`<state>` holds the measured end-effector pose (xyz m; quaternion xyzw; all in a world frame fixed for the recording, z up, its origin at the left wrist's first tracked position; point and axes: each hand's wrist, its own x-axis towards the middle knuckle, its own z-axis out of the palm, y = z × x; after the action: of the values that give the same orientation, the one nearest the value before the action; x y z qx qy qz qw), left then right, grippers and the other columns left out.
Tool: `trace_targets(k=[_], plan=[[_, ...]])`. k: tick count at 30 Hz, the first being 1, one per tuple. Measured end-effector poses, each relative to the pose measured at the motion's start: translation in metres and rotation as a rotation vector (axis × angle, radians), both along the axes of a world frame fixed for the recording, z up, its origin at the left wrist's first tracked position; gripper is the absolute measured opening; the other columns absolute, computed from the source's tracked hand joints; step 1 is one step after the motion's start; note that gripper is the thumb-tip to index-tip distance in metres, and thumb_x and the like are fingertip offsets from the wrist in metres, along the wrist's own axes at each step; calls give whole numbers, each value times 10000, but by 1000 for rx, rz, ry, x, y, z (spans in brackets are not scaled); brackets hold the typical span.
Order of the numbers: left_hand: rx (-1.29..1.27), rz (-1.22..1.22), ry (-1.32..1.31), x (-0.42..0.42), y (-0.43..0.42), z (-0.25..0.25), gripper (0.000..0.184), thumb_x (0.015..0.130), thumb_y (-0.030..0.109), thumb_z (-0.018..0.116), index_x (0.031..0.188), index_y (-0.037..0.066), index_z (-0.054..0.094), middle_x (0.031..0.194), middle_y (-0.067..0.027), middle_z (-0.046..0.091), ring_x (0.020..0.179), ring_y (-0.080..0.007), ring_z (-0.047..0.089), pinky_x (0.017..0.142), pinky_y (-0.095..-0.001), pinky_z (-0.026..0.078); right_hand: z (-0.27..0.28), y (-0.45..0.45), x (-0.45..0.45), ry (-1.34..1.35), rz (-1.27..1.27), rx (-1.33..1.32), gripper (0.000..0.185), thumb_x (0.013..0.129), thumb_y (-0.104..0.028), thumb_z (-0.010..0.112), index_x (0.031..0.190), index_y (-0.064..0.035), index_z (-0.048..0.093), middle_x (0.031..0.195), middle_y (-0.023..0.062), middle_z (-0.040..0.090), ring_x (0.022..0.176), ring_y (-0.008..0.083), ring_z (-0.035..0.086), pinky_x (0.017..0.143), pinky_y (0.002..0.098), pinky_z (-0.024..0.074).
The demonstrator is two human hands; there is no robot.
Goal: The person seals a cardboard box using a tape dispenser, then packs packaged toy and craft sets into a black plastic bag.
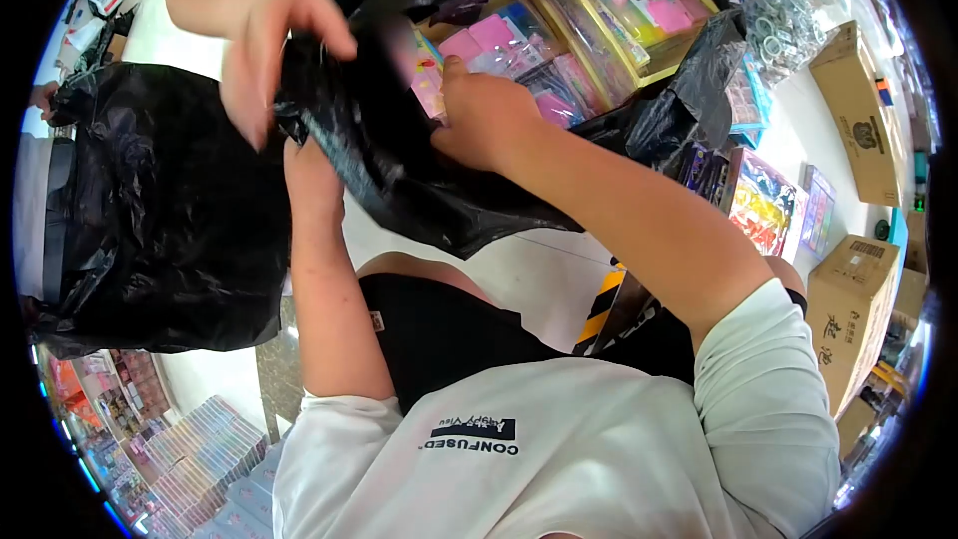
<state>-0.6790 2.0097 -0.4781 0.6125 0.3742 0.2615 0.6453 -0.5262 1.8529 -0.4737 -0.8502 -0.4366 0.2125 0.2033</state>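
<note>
A large open black plastic bag (384, 155) holds packets and yellow-edged boxes (639, 15). At its near left rim is my left hand (313, 175), closed on the bag's edge, with its fingertips partly hidden by the plastic. My right hand (486, 115) reaches inside over the near rim. Its thumb and fingers are round a pink packet (427, 90) at the left of the contents. More pink packets (499, 35) lie just beyond it.
Another person's blurred hand (264, 60) is at the bag's upper left, above my left hand. A second black bag (175, 210) stands at the left. Cardboard boxes (853, 309) stand at the right. Stacked goods (205, 454) are at the lower left.
</note>
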Motion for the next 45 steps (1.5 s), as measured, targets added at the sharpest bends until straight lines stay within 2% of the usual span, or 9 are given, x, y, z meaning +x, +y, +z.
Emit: trace_targets(k=[14,18,19,24,28,32,36,39,45], plan=[[-247,57,-187,8,8,-12,318,987,116,477,1246,-12,608,1106,-97,682,980,-206,680,821,-361,556,-64,17,-22,-49,89,-121,790,903,-285,636,1520,56,278,1107,229,708,925,359,744,757,460,602],[27,-33,282,15,-17,3,309,979,243,619,1172,2,622,1004,-44,631,823,-159,580,729,-302,501,-101,-6,-49,-146,97,-195,725,990,-254,544,1562,65,233,1307,236,589,958,356,727,744,438,595],[55,-45,248,13,-12,-8,369,980,311,653,1168,-7,637,909,-39,644,692,-125,586,517,-272,441,-98,-8,-49,-105,101,-218,706,993,-257,534,1567,41,253,1338,237,564,986,357,716,747,451,592],[-25,4,-100,12,3,-22,359,1016,191,586,1323,6,592,1173,-64,665,1057,-150,627,852,-298,514,-63,-11,-38,-339,407,-232,621,1000,-283,495,1575,-83,374,1523,165,443,1285,354,550,876,553,542],[152,-36,15,13,3,-32,300,1006,149,578,1258,-6,624,1169,-79,658,1038,-173,633,870,-327,520,-106,-19,-42,-425,517,-291,533,998,-309,495,1487,-97,495,1652,101,309,1437,283,387,1083,600,368],[31,58,197,-3,24,-47,277,978,174,609,1163,-22,672,1096,-70,669,995,-167,630,842,-322,514,-117,7,-52,-157,330,-293,559,943,-312,541,1439,-53,540,1417,149,613,1425,358,448,1171,570,297],[-39,79,193,-3,28,-34,367,949,187,628,1198,-81,658,1095,-114,696,992,-212,669,884,-344,538,3,-63,6,147,532,-309,337,914,-203,546,1200,-118,703,1235,142,706,1178,336,651,968,463,522],[-124,178,165,1,30,-37,457,938,240,682,1254,-88,633,1173,-151,684,1018,-234,673,879,-365,549,28,-159,71,-45,407,391,300,923,-225,555,1160,-149,723,1079,99,743,975,348,706,850,461,567],[166,254,212,3,28,-17,478,957,344,685,1184,-77,663,1175,-156,669,1055,-246,622,923,-380,497,19,-455,197,-375,-713,388,314,943,-270,685,1164,-47,688,1044,116,740,972,209,702,869,349,547]])
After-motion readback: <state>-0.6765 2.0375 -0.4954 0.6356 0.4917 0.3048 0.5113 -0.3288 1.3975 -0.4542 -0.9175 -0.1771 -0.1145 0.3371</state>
